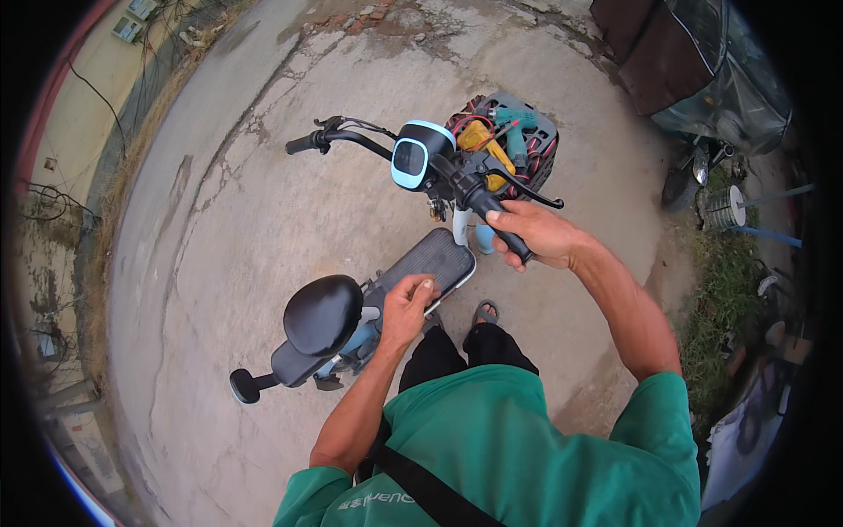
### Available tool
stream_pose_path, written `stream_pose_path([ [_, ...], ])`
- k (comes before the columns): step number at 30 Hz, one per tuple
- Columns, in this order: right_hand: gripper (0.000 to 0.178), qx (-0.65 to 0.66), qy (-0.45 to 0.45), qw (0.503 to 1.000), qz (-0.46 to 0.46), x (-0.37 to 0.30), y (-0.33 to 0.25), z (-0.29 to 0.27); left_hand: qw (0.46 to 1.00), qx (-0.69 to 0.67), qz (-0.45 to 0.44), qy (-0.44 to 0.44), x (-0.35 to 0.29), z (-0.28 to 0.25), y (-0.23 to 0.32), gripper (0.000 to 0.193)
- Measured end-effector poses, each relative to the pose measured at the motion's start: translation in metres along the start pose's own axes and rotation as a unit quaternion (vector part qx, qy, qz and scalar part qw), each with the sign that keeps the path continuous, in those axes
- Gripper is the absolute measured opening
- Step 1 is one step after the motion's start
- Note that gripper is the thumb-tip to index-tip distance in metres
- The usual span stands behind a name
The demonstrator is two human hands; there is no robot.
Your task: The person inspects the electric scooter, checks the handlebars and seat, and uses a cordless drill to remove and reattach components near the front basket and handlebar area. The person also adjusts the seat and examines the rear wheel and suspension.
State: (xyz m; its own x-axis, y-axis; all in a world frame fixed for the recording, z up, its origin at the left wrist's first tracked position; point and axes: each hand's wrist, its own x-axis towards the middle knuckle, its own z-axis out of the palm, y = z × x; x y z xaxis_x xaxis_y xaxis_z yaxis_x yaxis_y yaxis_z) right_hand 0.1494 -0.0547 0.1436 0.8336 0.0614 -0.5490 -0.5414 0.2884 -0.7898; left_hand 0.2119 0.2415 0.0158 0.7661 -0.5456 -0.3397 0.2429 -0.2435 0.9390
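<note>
Green shirt (527, 422) fabric sits closest to my camera, crossed by a black strap (430, 496). From my remote seat I see the wearer's right hand (537, 233) wrapped around the scooter's right handlebar grip (486, 206), thumb over the top and fingers curled underneath, just beside the brake lever (529, 192). The left hand (407, 309) hangs over the near edge of the footboard (426, 262), fingers curled in; I cannot tell whether they pinch anything or touch the board. I have the scooter (356, 342) standing on the concrete (237, 220), just in front of the person, its black saddle (323, 316) to the left of that hand and its left grip (301, 143) free. Past the blue-rimmed display (410, 158) I look into the front basket (548, 139): a teal power drill (518, 132) lies toward its right edge, a yellow item (477, 138) nearer the left edge, with red cables around them. One sandalled foot (486, 311) shows near the footboard, and at the concrete's far right corner I make out a covered vehicle (654, 57).
</note>
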Motion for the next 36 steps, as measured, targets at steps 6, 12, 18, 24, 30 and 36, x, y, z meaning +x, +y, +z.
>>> stream_pose_path([
  [6, 0.030, -0.012, 0.011, 1.000, 0.004, 0.000, -0.004, -0.002, 0.983, -0.139, -0.118, 0.012, 0.143, 0.050, 0.119, 0.060],
  [12, 0.029, -0.035, -0.002, 0.999, 0.009, 0.002, -0.008, -0.005, 0.957, -0.234, -0.170, 0.027, 0.169, 0.067, 0.124, 0.050],
  [18, 0.028, -0.061, -0.016, 0.998, 0.012, 0.009, -0.013, -0.008, 0.948, -0.270, -0.159, 0.050, 0.170, 0.071, 0.122, 0.045],
  [24, 0.030, -0.055, -0.012, 0.998, 0.014, 0.002, -0.014, -0.006, 0.944, -0.282, -0.168, 0.044, 0.172, 0.065, 0.123, 0.043],
  [30, 0.029, -0.052, -0.010, 0.998, 0.023, 0.005, -0.016, -0.003, 0.944, -0.285, -0.156, 0.048, 0.169, 0.070, 0.122, 0.043],
  [36, 0.029, -0.069, -0.010, 0.998, 0.011, 0.003, -0.019, -0.005, 0.943, -0.294, -0.150, 0.040, 0.170, 0.068, 0.121, 0.041],
])
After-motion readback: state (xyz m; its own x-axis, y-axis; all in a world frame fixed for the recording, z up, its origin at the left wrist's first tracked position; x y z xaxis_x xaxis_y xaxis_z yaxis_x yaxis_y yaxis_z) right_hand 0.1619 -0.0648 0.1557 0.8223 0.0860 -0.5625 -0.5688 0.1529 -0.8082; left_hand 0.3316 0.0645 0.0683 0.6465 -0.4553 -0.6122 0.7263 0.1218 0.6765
